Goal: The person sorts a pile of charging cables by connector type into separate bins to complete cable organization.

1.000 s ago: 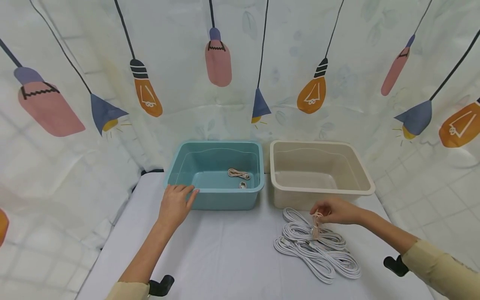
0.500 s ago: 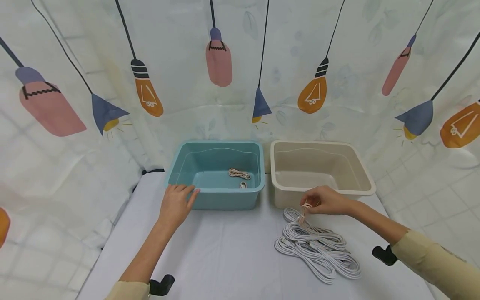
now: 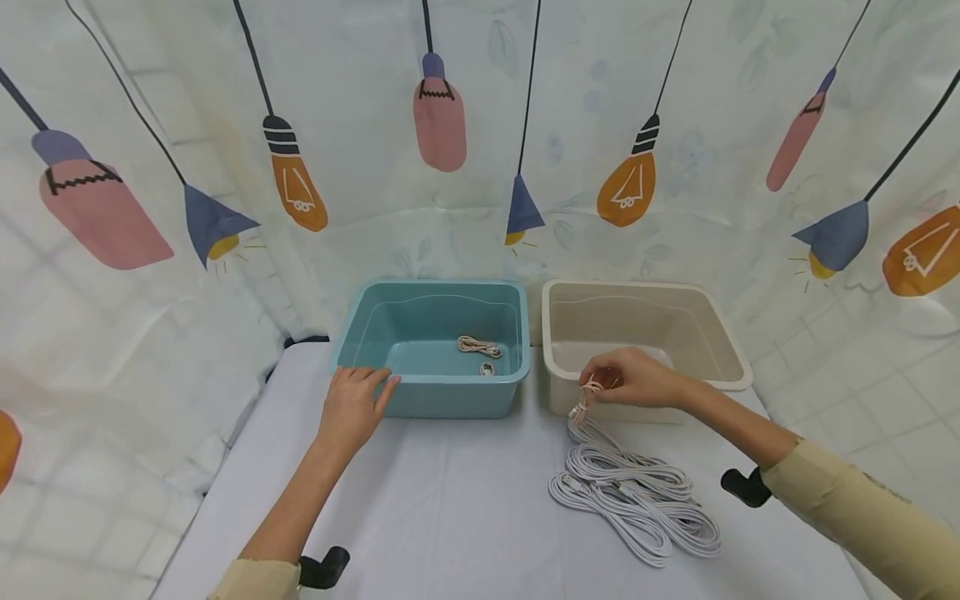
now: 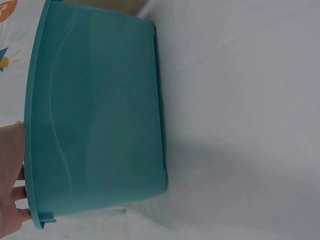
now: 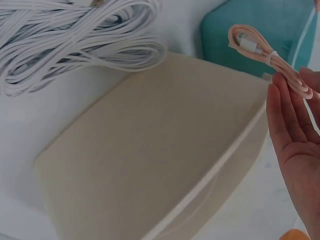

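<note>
My right hand (image 3: 637, 377) pinches a small pinkish charging cable (image 5: 267, 55), coiled and tied, by one end; it hangs in front of the beige bin (image 3: 566, 387). A white connector shows in its loop in the right wrist view. Below it on the table lie bundled white cables (image 3: 637, 500), heaped together. With relaxed fingers, my left hand (image 3: 351, 412) rests on the front rim of the teal bin (image 3: 442, 400). Inside that bin sit a coiled pinkish cable (image 3: 478, 346) and a smaller piece with a pale end (image 3: 487, 369), partly hidden by the rim.
Both bins stand side by side at the back of the table (image 3: 450, 500), which has a white cloth. Behind them hangs a curtain (image 3: 465, 225) printed with lamps and bulbs.
Holding the pinkish cable, my right hand has risen and moved left from above the white cables to the beige bin's front left. My left hand has stayed on the teal rim.
</note>
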`<state>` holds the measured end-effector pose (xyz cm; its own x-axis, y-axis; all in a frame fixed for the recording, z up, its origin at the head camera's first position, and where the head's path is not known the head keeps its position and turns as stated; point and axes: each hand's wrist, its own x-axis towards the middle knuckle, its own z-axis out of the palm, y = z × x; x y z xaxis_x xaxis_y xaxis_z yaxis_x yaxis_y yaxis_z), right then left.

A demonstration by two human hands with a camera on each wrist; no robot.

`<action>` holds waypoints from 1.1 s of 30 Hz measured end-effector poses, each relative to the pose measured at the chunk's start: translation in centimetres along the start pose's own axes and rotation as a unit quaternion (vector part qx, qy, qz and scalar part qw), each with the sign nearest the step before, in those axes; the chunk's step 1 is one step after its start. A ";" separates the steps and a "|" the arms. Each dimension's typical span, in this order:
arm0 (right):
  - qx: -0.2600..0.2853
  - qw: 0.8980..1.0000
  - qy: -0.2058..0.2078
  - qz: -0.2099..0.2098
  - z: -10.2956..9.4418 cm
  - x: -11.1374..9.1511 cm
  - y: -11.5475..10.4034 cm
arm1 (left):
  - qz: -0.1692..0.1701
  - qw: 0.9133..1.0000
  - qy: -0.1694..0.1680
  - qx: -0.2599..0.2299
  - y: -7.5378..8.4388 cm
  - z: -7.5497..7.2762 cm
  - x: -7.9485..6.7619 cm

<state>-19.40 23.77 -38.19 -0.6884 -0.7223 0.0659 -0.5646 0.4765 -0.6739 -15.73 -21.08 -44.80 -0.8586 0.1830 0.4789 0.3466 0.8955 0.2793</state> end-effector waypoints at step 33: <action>-0.025 0.999 0.046 0.008 -2.7 10.0 -4.3 | 0.004 1.000 0.022 -0.006 0.1 0.2 0.0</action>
<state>-25.07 15.90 -32.69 -0.7355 -0.6659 0.1248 -0.5736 0.5139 -0.6379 -15.73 -20.92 -44.91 -0.8383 0.1728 0.5171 0.3585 0.8893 0.2840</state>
